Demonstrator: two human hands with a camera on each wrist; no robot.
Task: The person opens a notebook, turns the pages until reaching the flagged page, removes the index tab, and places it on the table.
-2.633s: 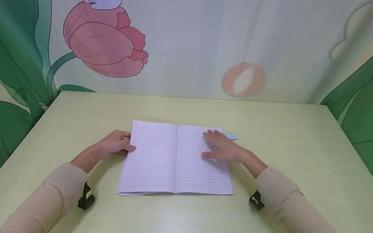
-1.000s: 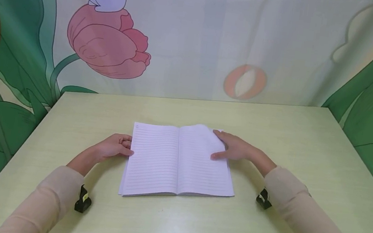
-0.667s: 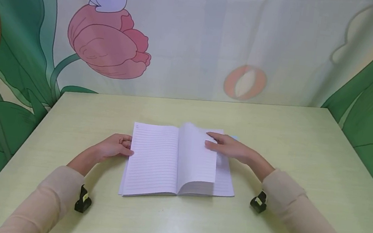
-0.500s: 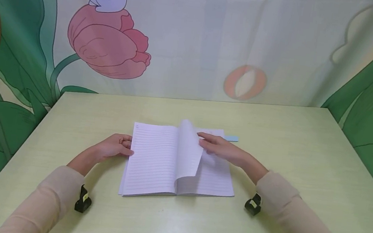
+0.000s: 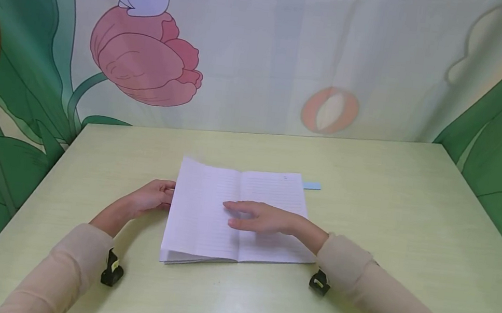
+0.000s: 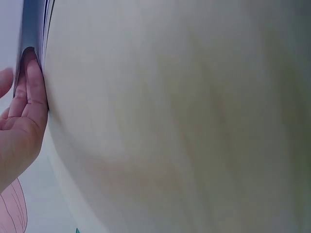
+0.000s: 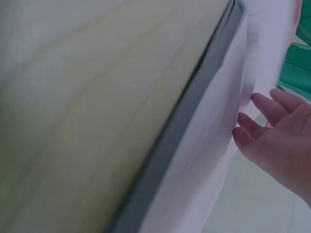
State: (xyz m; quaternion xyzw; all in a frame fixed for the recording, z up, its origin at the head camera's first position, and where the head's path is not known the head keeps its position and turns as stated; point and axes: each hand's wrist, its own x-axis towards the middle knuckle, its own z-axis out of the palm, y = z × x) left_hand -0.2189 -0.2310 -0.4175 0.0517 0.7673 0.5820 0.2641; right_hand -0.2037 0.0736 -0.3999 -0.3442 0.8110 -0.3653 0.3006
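Observation:
An open notebook with lined white pages lies on the table. Its left-hand leaf bulges upward, the outer edge lifted off the pages beneath. My left hand grips the notebook's left edge; its thumb is hidden under the leaf in the head view. Seen from the left wrist, its fingers reach beneath the edge, with the thumb on the page side. Over the centre fold hovers my right hand, fingers extended and pointing left, pinching nothing. The right wrist view shows its fingertips close to the page.
A light blue tab sticks out past the notebook's top right edge. The pale wooden table extends around it, with a printed curtain behind. A black wrist camera hangs below each sleeve.
The leaf that my right hand held curled up on the right has gone over to the left side. My right hand moved left and released it. My left hand stayed at the left edge.

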